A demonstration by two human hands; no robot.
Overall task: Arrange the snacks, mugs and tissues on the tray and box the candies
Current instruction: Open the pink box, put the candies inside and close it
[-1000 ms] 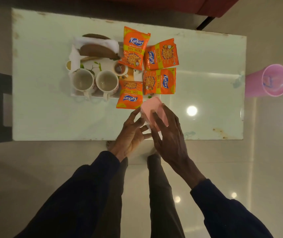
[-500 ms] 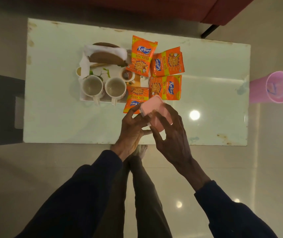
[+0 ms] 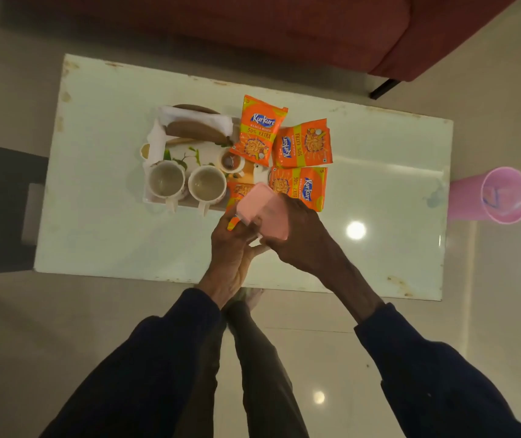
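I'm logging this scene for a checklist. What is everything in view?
table: 1, white, centre
tray: 1, white, table's left half
mugs: 2, white, tray's near edge
tissues: 1 pile, white, tray's far end
brown piece: 1, brown, on tissues
bowl: 1, brownish, tray, beside packets
packets: 4, orange, tray's right end, one partly under box
box: 1, pink, in both hands
bin: 1, pink, floor right of table
sofa: 1, red, beyond table
left hand: 1, grips box
right hand: 1, grips box
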